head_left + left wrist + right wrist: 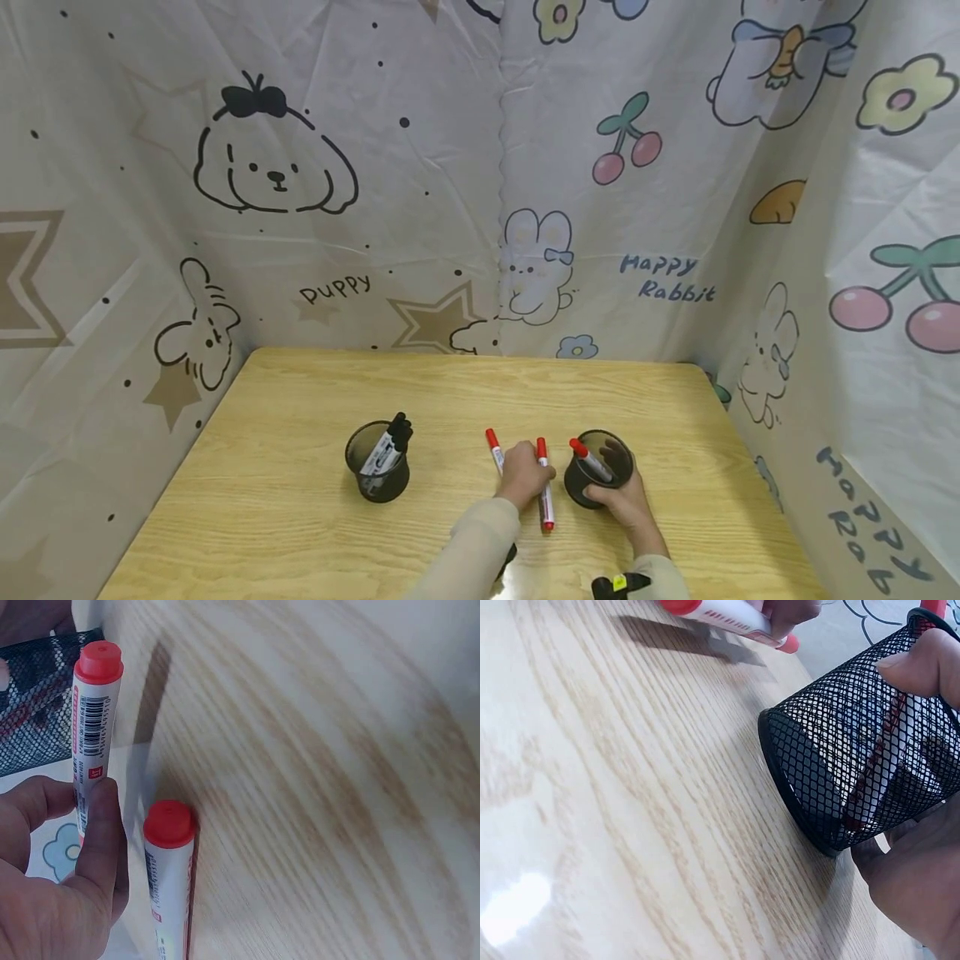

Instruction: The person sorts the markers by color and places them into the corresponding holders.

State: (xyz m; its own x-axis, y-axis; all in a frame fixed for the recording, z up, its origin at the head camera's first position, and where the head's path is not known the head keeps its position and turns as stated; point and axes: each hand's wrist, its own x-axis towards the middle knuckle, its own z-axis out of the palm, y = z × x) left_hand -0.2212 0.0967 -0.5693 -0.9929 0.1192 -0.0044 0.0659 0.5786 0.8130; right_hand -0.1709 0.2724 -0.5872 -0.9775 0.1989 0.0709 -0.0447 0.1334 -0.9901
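My left hand point(525, 473) pinches a white marker with red ends point(545, 492), raised at a slant over the table. A second red-capped marker point(492, 442) lies on the table, partly hidden behind this hand; the left wrist view shows it beside the held marker point(94, 731). To the right, my right hand point(628, 502) grips a black mesh pen cup point(576, 492), its thumb at the near side and fingers round the far side. Inside the cup leans a red-capped marker point(588, 457), visible through the mesh in the right wrist view.
Another black mesh cup point(384, 492) stands left on the wooden table point(277, 467), holding several black-capped markers point(390, 443). A printed cloth point(420, 183) hangs behind the table and along both sides.
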